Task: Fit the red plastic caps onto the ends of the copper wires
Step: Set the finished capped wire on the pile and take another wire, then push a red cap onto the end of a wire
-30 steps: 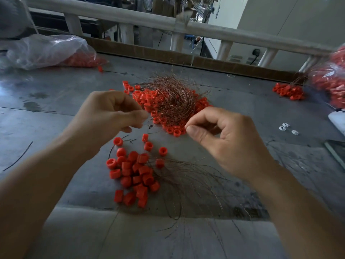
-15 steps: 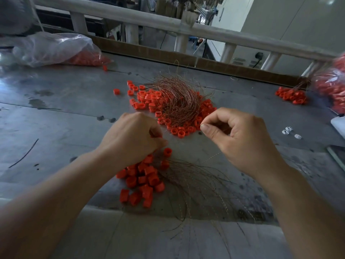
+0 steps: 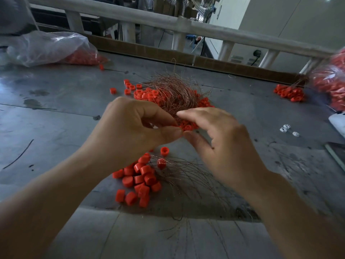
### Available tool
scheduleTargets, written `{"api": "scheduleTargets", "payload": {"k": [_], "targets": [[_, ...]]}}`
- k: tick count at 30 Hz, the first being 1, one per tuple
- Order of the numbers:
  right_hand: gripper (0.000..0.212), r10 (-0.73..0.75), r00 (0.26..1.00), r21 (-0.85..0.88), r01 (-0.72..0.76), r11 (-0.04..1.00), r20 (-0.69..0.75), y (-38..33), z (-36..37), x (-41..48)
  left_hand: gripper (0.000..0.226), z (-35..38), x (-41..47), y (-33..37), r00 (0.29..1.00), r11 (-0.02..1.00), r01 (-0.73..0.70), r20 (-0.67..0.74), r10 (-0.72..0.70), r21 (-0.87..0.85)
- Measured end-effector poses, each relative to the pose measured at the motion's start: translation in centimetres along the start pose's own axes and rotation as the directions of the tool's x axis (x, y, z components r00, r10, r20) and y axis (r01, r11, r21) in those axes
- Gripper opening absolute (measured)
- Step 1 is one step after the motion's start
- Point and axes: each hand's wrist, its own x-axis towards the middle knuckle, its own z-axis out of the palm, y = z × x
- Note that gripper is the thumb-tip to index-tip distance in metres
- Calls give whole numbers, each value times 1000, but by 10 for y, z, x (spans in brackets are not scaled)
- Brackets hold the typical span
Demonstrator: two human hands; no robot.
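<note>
My left hand (image 3: 134, 128) is raised above the table, thumb and forefinger pinching a small red cap that is mostly hidden. My right hand (image 3: 220, 144) meets it thumb to thumb, forefinger stretched out above, holding a thin copper wire that is blurred and barely visible. Below the hands lies a loose pile of red caps (image 3: 139, 181) beside a fan of bare copper wires (image 3: 188, 180). Behind the hands sits a tangled heap of capped wires (image 3: 173, 92) ringed with red caps.
A clear bag of red caps (image 3: 54, 48) lies at the far left and another bag (image 3: 332, 85) at the far right. A small bunch of capped wires (image 3: 289, 93) lies near it. White clips (image 3: 288, 128) lie at the right. A railing (image 3: 168, 21) borders the grey table (image 3: 56, 113).
My left hand has lifted from the loose cap pile and moved up and right. My right hand has come left to meet it, and its forefinger has straightened.
</note>
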Motion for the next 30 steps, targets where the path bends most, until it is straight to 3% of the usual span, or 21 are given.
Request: {"api": "scheduleTargets", "payload": {"k": [3, 10, 14, 22, 26, 30], "targets": [[31, -35, 999, 50, 33, 998, 41, 2, 8, -1, 27, 2, -1, 0, 998, 998, -15, 52, 18, -64], [12, 4, 998, 244, 11, 970, -59, 2, 3, -1, 35, 0, -2, 2, 995, 975, -3, 97, 26, -224], [2, -20, 988, 190, 50, 980, -156, 8, -4, 2, 38, -3, 0, -1, 996, 943, 58, 88, -31, -327], [10, 35, 969, 186, 11, 983, -243, 19, -15, 5, 33, -4, 4, -10, 981, 854, 161, 177, -83, -495], [16, 83, 968, 292, -10, 956, -235, 15, -16, 5, 44, 0, 3, -14, 960, 825, 232, 257, -109, -516], [19, 108, 974, 360, -30, 932, -198, 11, -18, 6, 35, 4, 2, -13, 957, 779, 248, 270, -105, -576]]}}
